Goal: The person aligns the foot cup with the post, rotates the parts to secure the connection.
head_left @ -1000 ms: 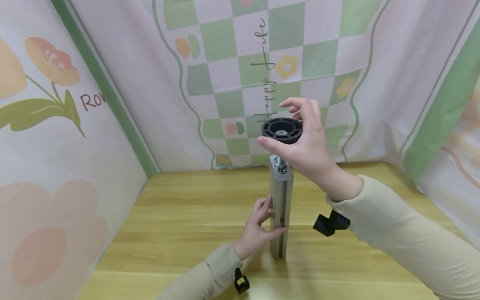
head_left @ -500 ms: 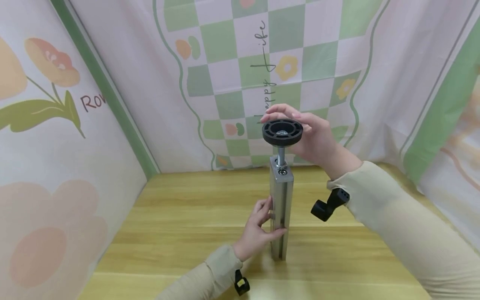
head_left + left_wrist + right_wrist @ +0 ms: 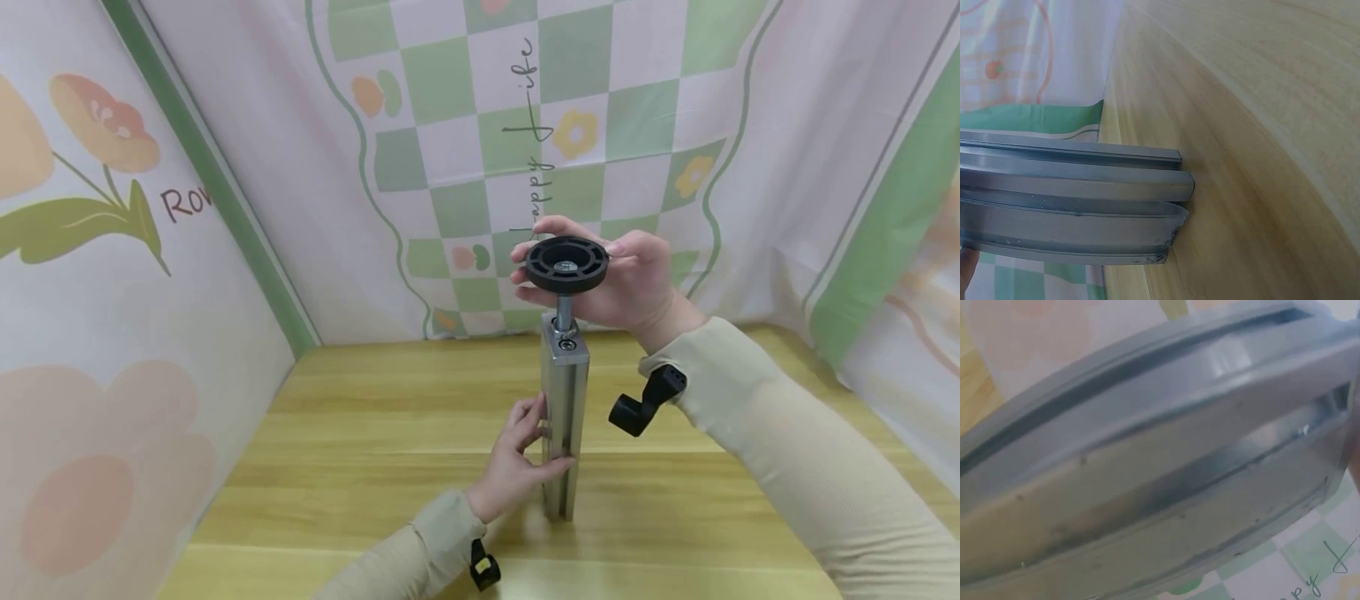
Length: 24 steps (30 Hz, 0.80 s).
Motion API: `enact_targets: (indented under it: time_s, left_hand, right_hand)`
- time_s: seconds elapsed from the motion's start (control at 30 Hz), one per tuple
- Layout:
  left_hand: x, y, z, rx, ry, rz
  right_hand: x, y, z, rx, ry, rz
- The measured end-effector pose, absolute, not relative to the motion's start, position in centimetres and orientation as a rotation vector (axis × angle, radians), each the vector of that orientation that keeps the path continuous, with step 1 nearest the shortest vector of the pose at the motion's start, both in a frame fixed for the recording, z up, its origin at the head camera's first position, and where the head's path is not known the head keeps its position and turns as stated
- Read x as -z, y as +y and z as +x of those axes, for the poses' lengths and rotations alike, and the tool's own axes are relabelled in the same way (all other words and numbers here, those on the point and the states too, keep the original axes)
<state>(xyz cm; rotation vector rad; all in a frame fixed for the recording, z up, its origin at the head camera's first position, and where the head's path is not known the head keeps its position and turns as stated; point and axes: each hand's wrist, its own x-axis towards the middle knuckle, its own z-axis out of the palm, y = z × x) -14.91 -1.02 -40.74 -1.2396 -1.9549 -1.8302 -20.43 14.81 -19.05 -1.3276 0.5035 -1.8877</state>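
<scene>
An aluminium profile (image 3: 564, 417) stands upright on the wooden table, a metal plate (image 3: 567, 354) with bolts on its top end. A black round levelling foot (image 3: 567, 279) sits above it on a threaded stem (image 3: 564, 312). My left hand (image 3: 517, 458) grips the profile around its lower half, thumb on the near side. My right hand (image 3: 633, 279) holds the foot's rim, thumb at the right and fingers behind it to the left. In the left wrist view the profile's grooved lower end (image 3: 1072, 187) meets the table; the right wrist view shows the profile (image 3: 1166, 469) up close.
The wooden table (image 3: 360, 433) reaches back to a printed cloth (image 3: 450, 167) with green checks. Another flowered cloth (image 3: 82, 317) hangs along the left side. Black wrist-camera mounts (image 3: 645, 400) stick out beneath both sleeves.
My right hand has turned around the foot: its thumb has gone from the front left rim to the right, its fingers to the back and left. The left hand keeps its grip.
</scene>
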Motion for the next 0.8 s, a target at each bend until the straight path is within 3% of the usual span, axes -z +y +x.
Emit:
enact_targets:
  time_s: [0.23,0.57,0.8]
  left_hand:
    - [40.7,-1.0,-14.9,1.809,-1.944,-1.245]
    - [40.7,-0.9,-14.9,1.805,-1.942,-1.245]
    - [40.8,-0.9,-14.9,1.810,-1.939,-1.244]
  right_hand:
    - [19.4,15.2,-20.6,1.906,0.556,-1.436]
    - [18.9,16.2,-19.2,2.103,1.239,-1.446]
    - [18.1,15.5,-16.8,2.262,1.796,-1.226]
